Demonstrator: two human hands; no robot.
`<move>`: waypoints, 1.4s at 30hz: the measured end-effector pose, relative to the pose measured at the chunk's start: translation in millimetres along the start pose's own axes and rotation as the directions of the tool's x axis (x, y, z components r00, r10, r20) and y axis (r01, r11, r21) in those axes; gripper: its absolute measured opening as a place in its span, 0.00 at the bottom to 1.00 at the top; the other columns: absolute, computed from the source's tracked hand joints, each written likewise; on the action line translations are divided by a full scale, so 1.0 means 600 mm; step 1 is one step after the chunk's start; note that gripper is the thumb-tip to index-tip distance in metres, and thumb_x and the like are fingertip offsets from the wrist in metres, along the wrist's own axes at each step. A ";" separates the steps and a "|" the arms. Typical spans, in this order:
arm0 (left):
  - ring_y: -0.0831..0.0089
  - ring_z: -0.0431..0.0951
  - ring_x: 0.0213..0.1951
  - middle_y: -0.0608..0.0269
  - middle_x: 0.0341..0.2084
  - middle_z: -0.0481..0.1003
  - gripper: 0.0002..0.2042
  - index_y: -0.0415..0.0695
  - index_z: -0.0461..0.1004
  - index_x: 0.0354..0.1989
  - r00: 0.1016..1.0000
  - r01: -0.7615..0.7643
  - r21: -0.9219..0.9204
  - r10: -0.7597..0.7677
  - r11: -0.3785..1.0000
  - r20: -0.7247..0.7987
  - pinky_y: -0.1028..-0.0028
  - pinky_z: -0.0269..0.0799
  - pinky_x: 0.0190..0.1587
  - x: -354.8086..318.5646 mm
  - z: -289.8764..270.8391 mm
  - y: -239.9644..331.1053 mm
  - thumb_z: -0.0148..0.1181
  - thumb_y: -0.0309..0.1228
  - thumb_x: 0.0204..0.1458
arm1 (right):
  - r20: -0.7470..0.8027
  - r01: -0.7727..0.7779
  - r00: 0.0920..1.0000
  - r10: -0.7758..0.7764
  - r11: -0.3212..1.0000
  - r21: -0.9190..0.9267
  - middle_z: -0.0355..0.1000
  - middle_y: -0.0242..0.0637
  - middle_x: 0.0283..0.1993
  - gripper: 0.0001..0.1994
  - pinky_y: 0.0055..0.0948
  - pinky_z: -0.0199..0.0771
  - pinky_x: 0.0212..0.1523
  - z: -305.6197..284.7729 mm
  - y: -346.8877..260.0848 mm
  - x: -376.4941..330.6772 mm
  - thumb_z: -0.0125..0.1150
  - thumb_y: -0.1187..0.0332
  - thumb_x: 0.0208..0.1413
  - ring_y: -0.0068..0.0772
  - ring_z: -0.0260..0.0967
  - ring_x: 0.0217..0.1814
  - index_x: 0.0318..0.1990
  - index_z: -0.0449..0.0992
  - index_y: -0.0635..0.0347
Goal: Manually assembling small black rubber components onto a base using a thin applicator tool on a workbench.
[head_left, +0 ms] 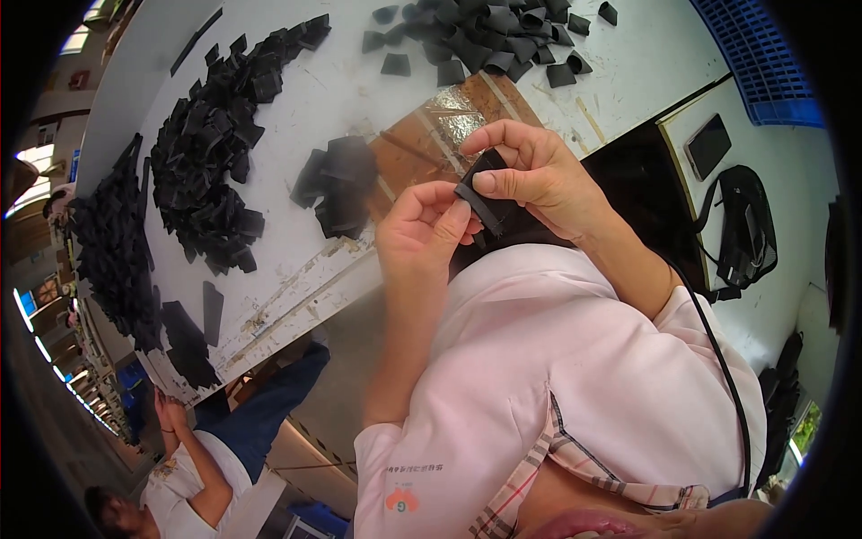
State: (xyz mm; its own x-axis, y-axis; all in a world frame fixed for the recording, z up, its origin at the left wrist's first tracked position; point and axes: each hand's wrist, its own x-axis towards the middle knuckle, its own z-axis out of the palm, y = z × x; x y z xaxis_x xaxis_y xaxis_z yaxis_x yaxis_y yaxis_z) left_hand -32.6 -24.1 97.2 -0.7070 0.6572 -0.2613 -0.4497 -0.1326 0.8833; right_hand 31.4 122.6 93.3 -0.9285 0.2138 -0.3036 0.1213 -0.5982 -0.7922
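Just above the table's near edge, both my hands hold one small black fabric piece [485,202], which looks folded. My left hand [424,223] pinches its lower left side between thumb and fingers. My right hand [543,180] grips its upper part, thumb pressed flat on the front and index finger curled behind. The hands almost touch each other. Left of them lies a small stack of black pieces [341,184] on the white table [296,108]. Beneath and beyond the hands is a brown taped panel [417,135] with a shiny strip.
Black pieces lie in a long heap [211,135], a far pile [489,36] and a left-edge pile [112,242]. At right are a phone [708,146], a black mesh bag [745,229] and a blue basket [763,63]. Another person [193,467] sits at lower left.
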 end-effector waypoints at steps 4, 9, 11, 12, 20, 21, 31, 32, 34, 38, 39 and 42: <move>0.80 0.73 0.24 0.61 0.24 0.73 0.06 0.35 0.68 0.34 0.999 0.028 0.000 -0.028 1.000 -0.020 0.84 0.69 0.27 0.003 -0.003 -0.002 0.54 0.22 0.48 | -0.003 -0.034 0.999 0.034 0.999 -0.025 0.71 0.34 0.29 0.16 0.17 0.70 0.32 -0.003 0.007 0.004 0.60 0.75 0.46 0.19 0.69 0.29 0.43 0.64 0.65; 0.82 0.72 0.22 0.63 0.23 0.73 0.04 0.35 0.69 0.32 0.997 -0.030 0.064 0.034 0.998 -0.066 0.84 0.68 0.26 0.003 -0.005 -0.011 0.54 0.22 0.48 | -0.002 0.147 0.987 -0.161 0.907 -0.395 0.67 0.30 0.26 0.16 0.18 0.66 0.27 -0.003 0.024 0.010 0.62 0.75 0.43 0.18 0.64 0.26 0.41 0.66 0.64; 0.83 0.71 0.22 0.63 0.23 0.72 0.04 0.36 0.70 0.31 0.985 -0.096 0.086 0.107 0.992 -0.135 0.85 0.68 0.26 -0.001 0.003 -0.012 0.55 0.22 0.47 | 0.179 0.453 0.662 -0.728 0.198 -0.870 0.66 0.33 0.25 0.16 0.21 0.62 0.23 0.002 0.032 0.012 0.63 0.74 0.40 0.24 0.63 0.23 0.39 0.67 0.63; 0.83 0.71 0.22 0.64 0.23 0.72 0.04 0.36 0.70 0.31 0.976 -0.127 0.089 0.141 0.988 -0.168 0.85 0.67 0.26 -0.003 0.000 -0.007 0.56 0.22 0.47 | 0.166 0.467 0.697 -0.698 0.265 -0.844 0.64 0.35 0.24 0.14 0.23 0.63 0.23 0.014 0.026 0.005 0.63 0.74 0.38 0.28 0.63 0.23 0.35 0.70 0.62; 0.88 0.67 0.23 0.69 0.21 0.70 0.02 0.36 0.69 0.27 0.922 -0.290 0.523 0.380 0.802 -0.070 0.86 0.64 0.24 -0.005 0.001 -0.003 0.55 0.21 0.48 | 0.292 0.552 0.743 -0.602 0.305 -0.776 0.63 0.36 0.23 0.05 0.26 0.63 0.21 0.036 0.020 0.002 0.59 0.77 0.40 0.33 0.63 0.22 0.26 0.70 0.64; 0.88 0.67 0.21 0.68 0.20 0.70 0.01 0.36 0.68 0.27 0.897 -0.336 0.568 0.439 0.751 -0.049 0.86 0.64 0.23 -0.002 0.003 -0.007 0.54 0.20 0.48 | 0.281 0.544 0.743 -0.608 0.303 -0.783 0.63 0.36 0.23 0.05 0.26 0.63 0.21 0.032 0.021 0.002 0.59 0.77 0.40 0.33 0.63 0.22 0.26 0.70 0.64; 0.88 0.56 0.10 0.66 0.17 0.68 0.07 0.38 0.67 0.32 0.982 -0.032 -0.243 -0.015 0.969 -0.190 0.87 0.52 0.11 0.021 -0.009 -0.008 0.50 0.15 0.43 | 0.152 0.405 0.811 -0.565 0.355 -0.843 0.63 0.32 0.21 0.04 0.25 0.62 0.18 0.016 0.040 0.027 0.57 0.76 0.41 0.25 0.61 0.20 0.26 0.70 0.64; 0.89 0.55 0.10 0.67 0.17 0.67 0.08 0.38 0.67 0.33 0.992 0.094 -0.514 -0.124 0.852 -0.025 0.88 0.50 0.11 0.021 -0.016 -0.006 0.50 0.15 0.43 | 0.022 0.263 0.941 -0.338 0.689 -0.675 0.62 0.30 0.20 0.05 0.24 0.63 0.19 0.018 0.031 0.024 0.58 0.74 0.41 0.22 0.60 0.19 0.26 0.70 0.64; 0.88 0.55 0.11 0.67 0.18 0.66 0.10 0.38 0.66 0.34 0.989 0.148 -0.552 -0.134 0.820 0.067 0.87 0.50 0.12 0.015 -0.015 0.000 0.49 0.15 0.41 | -0.003 0.061 0.998 -0.065 0.946 -0.318 0.63 0.26 0.19 0.04 0.18 0.58 0.16 0.019 0.013 0.026 0.57 0.73 0.44 0.14 0.55 0.18 0.25 0.71 0.65; 0.89 0.61 0.17 0.67 0.21 0.68 0.07 0.37 0.67 0.31 0.933 -0.233 0.166 0.268 0.958 -0.239 0.87 0.54 0.14 0.017 0.000 -0.016 0.49 0.15 0.42 | 0.239 -0.262 0.950 0.201 0.929 0.261 0.61 0.25 0.20 0.04 0.10 0.48 0.16 0.016 0.021 0.029 0.56 0.72 0.47 0.11 0.51 0.19 0.24 0.71 0.61; 0.89 0.62 0.17 0.66 0.22 0.69 0.07 0.37 0.67 0.30 0.887 -0.302 0.265 0.372 0.916 -0.274 0.88 0.54 0.15 0.016 0.006 -0.018 0.49 0.15 0.41 | 0.229 -0.273 0.951 0.209 0.916 0.295 0.58 0.24 0.19 0.05 0.11 0.48 0.15 0.023 0.021 0.029 0.55 0.71 0.48 0.11 0.49 0.18 0.24 0.69 0.61; 0.88 0.61 0.14 0.61 0.23 0.71 0.06 0.37 0.67 0.31 0.853 -0.314 0.353 0.425 0.882 -0.302 0.87 0.54 0.13 0.021 0.002 -0.010 0.48 0.16 0.43 | 0.174 -0.211 0.968 0.182 0.963 0.166 0.55 0.23 0.18 0.10 0.11 0.46 0.16 0.035 0.006 0.027 0.54 0.66 0.52 0.11 0.46 0.18 0.22 0.66 0.59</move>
State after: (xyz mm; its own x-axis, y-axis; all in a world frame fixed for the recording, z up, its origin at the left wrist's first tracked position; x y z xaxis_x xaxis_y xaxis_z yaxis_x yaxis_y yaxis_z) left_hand -37.8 -14.0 89.1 -0.9593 0.2803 0.0345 0.0179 -0.0616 0.9979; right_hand 9.3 107.9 96.9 -0.9376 -0.0367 -0.3458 0.2547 -0.7495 -0.6110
